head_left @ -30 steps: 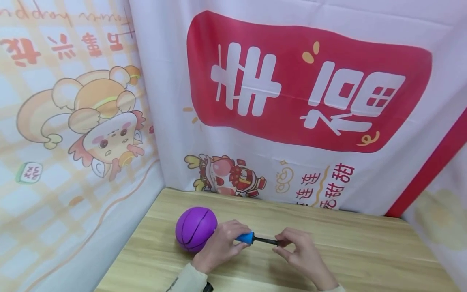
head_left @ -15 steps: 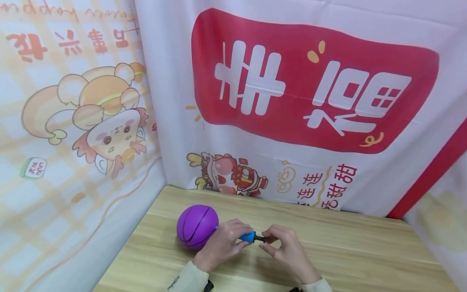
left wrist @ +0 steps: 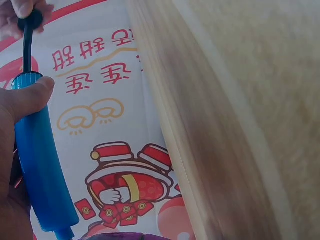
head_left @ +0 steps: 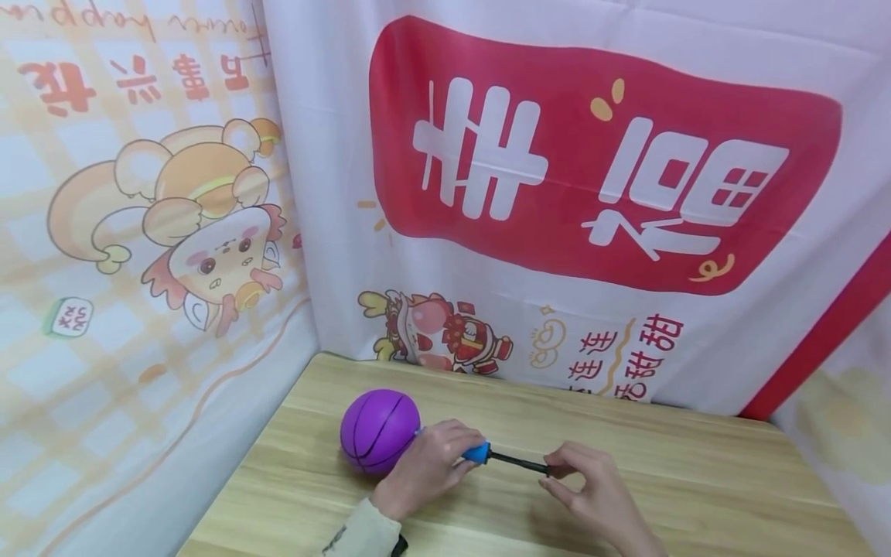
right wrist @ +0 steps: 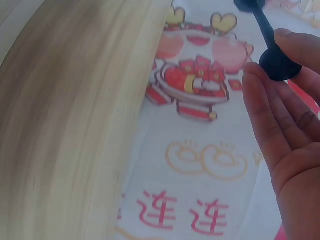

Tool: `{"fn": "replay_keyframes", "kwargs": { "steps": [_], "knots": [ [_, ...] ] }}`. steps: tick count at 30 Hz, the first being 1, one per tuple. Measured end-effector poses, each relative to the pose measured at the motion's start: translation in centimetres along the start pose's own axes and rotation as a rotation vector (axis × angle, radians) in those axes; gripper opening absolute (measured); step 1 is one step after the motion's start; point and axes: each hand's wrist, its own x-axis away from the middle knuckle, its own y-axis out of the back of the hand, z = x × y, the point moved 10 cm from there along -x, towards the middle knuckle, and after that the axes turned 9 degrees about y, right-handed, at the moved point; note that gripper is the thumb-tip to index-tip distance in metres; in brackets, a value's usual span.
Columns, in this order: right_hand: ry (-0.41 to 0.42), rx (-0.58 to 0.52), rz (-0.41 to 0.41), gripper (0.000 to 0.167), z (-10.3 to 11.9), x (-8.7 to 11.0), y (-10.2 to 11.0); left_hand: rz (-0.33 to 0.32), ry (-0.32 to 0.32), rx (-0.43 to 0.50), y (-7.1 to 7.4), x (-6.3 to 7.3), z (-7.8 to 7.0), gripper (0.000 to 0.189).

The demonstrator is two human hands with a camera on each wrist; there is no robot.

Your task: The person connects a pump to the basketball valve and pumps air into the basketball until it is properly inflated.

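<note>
A purple toy basketball (head_left: pixel 380 430) rests on the table. Just right of it, my left hand (head_left: pixel 431 464) grips the blue barrel (left wrist: pixel 45 165) of a hand pump. The pump's nozzle end (left wrist: pixel 64 233) points toward the ball; whether it enters the ball is not visible. From the barrel's other end a thin black rod (head_left: pixel 518 462) stands well drawn out. My right hand (head_left: pixel 592 487) pinches the round black handle (right wrist: pixel 279 65) at the rod's end between thumb and fingers. In the head view my left fingers hide most of the barrel.
The wooden table (head_left: pixel 696 480) carries the ball and both hands. A white cloth with a red panel (head_left: pixel 585 155) hangs behind its far edge. Another printed cloth (head_left: pixel 160 232) runs along the left side.
My right hand first pushed the pump handle in toward the barrel, then drew it back out to the right. My left hand and the ball stay nearly in place.
</note>
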Motion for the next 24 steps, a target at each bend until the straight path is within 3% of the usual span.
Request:
{"fn": "replay_keyframes", "kwargs": {
  "steps": [5,11,16,24],
  "knots": [
    [0.018,0.011,-0.024,0.043,-0.2,0.8,1.7,-0.021,0.010,0.012,0.3,0.1,0.2,0.032],
    [0.015,0.015,-0.032,0.042,-0.2,0.7,1.8,-0.027,0.021,0.037,-0.1,0.1,0.5,0.032],
    [0.058,0.003,-0.033,0.039,0.4,-0.2,0.2,-0.036,-0.009,0.007,-0.3,0.2,0.0,0.031],
    [0.038,-0.009,-0.026,0.035,0.5,-2.3,-3.7,-0.105,-0.060,-0.077,0.2,0.2,-0.6,0.029]
  ]
}}
